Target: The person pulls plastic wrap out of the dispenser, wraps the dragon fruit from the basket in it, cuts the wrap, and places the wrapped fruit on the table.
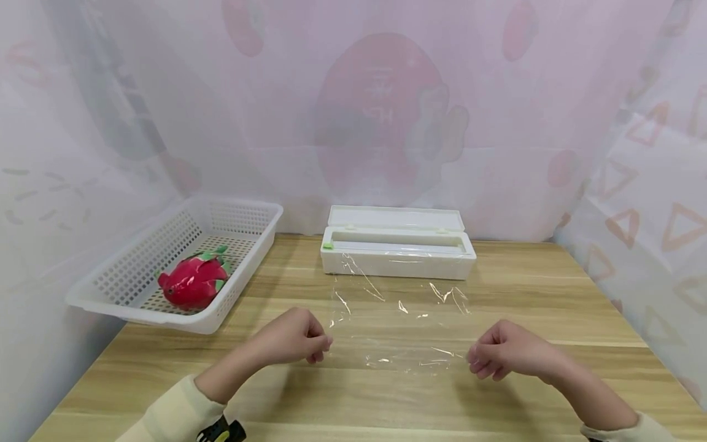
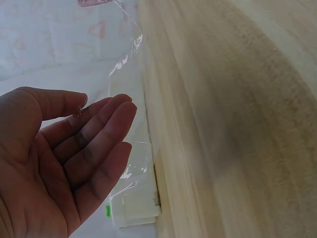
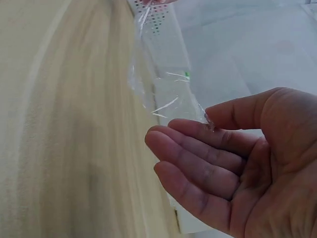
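A clear sheet of plastic wrap [image 1: 400, 325] stretches between both hands, over the table and toward the white wrap dispenser box [image 1: 397, 263] behind it. My left hand [image 1: 301, 337] pinches its near left corner between thumb and forefinger. The right hand [image 1: 508, 351] pinches the near right corner the same way. In the right wrist view the bunched film [image 3: 207, 119] shows between thumb and forefinger, the other fingers loosely bent. The dispenser's lid [image 1: 396, 217] stands raised at the back, and a green slider [image 1: 328, 246] sits at its left end.
To the left stands a white perforated basket [image 1: 243, 288] with a red dragon fruit [image 1: 193, 283] having green-tipped scales inside. The wooden table [image 1: 353, 405] runs under everything. Pale printed curtains [image 1: 386, 110] close off the back and both sides.
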Demonstrator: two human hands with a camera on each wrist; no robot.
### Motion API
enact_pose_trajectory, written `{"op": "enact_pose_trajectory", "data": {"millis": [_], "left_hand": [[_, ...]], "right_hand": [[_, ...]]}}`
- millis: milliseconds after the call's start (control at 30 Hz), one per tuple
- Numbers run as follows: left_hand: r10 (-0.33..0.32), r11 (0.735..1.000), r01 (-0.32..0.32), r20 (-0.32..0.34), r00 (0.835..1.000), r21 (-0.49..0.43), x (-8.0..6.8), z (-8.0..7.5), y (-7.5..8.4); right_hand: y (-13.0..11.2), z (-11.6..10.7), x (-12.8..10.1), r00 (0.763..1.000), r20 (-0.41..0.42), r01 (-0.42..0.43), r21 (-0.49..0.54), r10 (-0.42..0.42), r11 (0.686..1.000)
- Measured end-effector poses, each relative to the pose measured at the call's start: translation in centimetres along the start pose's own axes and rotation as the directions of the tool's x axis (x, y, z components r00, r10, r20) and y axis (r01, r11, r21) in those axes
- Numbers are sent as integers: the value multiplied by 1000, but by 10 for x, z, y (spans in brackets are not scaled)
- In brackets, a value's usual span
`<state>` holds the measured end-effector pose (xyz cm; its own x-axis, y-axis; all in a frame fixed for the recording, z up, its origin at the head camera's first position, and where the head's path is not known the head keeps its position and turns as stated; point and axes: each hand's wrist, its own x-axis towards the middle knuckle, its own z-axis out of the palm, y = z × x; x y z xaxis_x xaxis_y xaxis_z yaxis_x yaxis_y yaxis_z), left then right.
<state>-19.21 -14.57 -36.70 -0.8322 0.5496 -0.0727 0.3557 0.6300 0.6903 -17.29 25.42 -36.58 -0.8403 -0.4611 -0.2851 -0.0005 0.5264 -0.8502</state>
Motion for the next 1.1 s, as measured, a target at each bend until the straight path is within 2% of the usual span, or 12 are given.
{"op": "enact_pose_trajectory", "data": {"millis": [300, 467, 600, 767, 867, 1033, 1100], "left_hand": [[-80, 990, 78, 14, 997, 122, -3, 9, -3], [-105, 978, 98, 33, 994, 182, -4, 13, -3], [-90, 971, 77, 49, 995, 228, -7, 16, -3], [-22, 945, 10, 33, 999, 327, -9, 19, -4], [32, 922, -32, 8, 999, 386, -11, 22, -4], [108, 878, -77, -41, 993, 472, -10, 25, -6], [126, 855, -75, -66, 990, 513, -9, 27, -6]], "right_hand": [[13, 15, 1, 999, 31, -14, -117, 18, 993], [16, 20, -1, 998, 66, -10, -184, 23, 983], [17, 22, -3, 996, 71, -29, -238, 47, 971], [19, 26, -5, 998, 66, -1, -305, 22, 952], [20, 28, -6, 999, 39, 31, -395, -17, 918], [20, 32, -8, 997, -47, 30, -579, -69, 815], [20, 33, -9, 994, -79, 12, -619, -78, 785]]}}
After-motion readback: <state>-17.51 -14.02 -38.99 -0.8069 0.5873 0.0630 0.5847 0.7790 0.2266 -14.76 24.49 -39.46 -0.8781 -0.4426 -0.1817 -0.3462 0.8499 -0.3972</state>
